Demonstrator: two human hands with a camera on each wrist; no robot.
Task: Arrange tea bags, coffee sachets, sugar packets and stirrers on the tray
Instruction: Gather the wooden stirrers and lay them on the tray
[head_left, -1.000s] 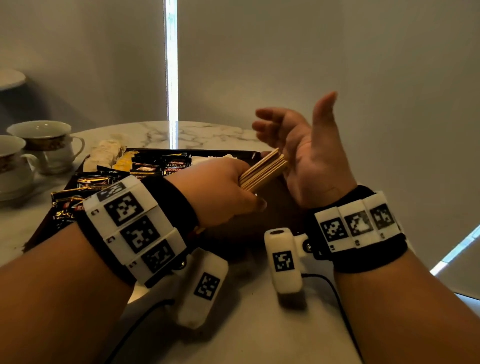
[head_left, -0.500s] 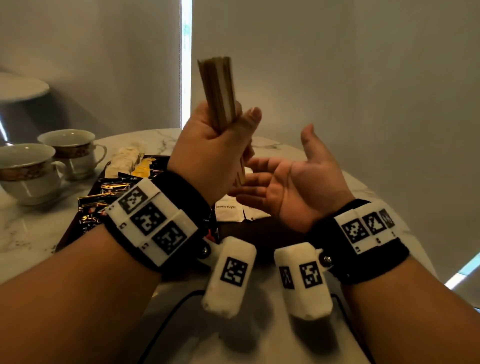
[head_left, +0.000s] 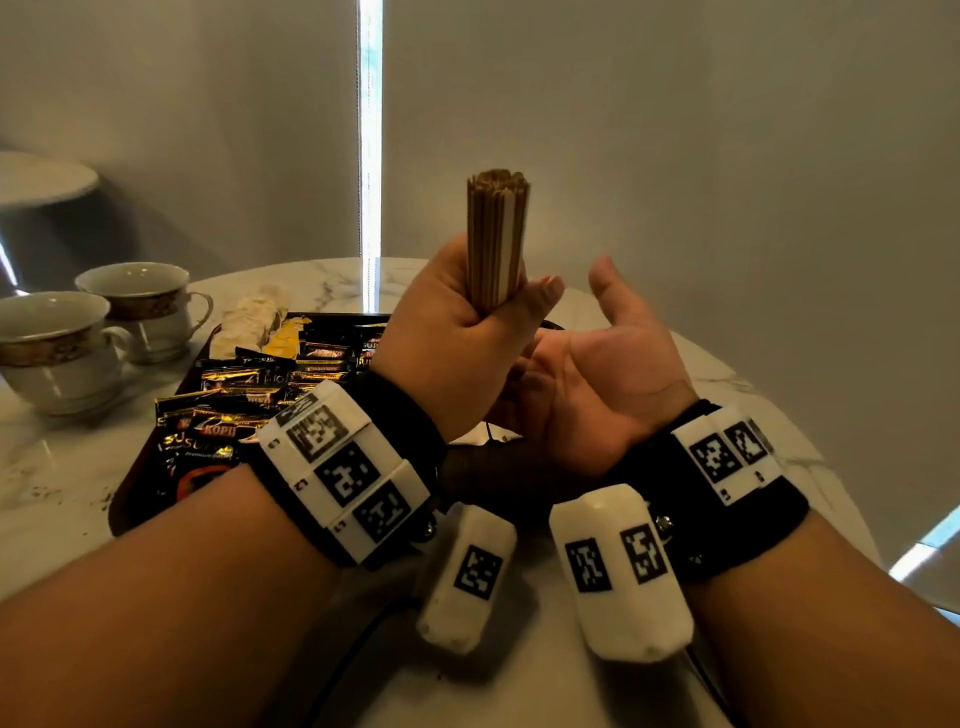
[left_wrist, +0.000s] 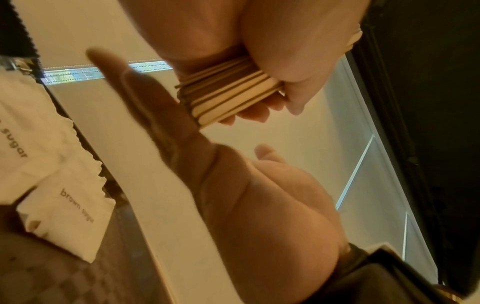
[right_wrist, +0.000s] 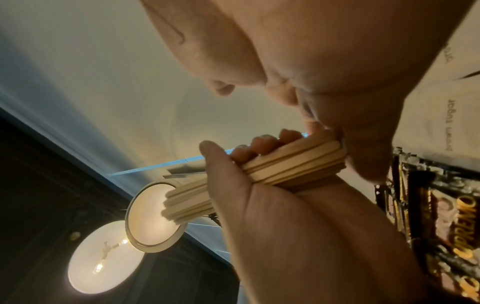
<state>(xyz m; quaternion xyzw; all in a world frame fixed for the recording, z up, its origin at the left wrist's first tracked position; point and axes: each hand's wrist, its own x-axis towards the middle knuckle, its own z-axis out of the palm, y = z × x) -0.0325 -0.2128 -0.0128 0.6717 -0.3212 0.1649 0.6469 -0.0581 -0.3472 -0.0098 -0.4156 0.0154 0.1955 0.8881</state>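
Observation:
My left hand (head_left: 467, 353) grips a bundle of wooden stirrers (head_left: 496, 234) and holds it upright above the tray's right part. Beside and below it my right hand (head_left: 597, 395) lies open, palm up. In the right wrist view the bundle's (right_wrist: 293, 162) lower end meets the right hand's fingers (right_wrist: 363, 144). On the dark tray (head_left: 130, 499) lie several black coffee sachets (head_left: 260, 384), with pale packets (head_left: 249, 322) at its far left corner. White brown-sugar packets (left_wrist: 64, 216) lie on the tray under my hands.
Two gold-banded white teacups (head_left: 57, 353) (head_left: 140, 306) stand on the marble table (head_left: 62, 530) left of the tray. A yellow packet (head_left: 288, 332) lies at the tray's far edge. The table's round edge curves away on the right, and grey blinds hang behind it.
The left hand lifted the stirrer bundle from a low slant over the tray and turned it upright. The right hand turned palm up and dropped beneath the bundle.

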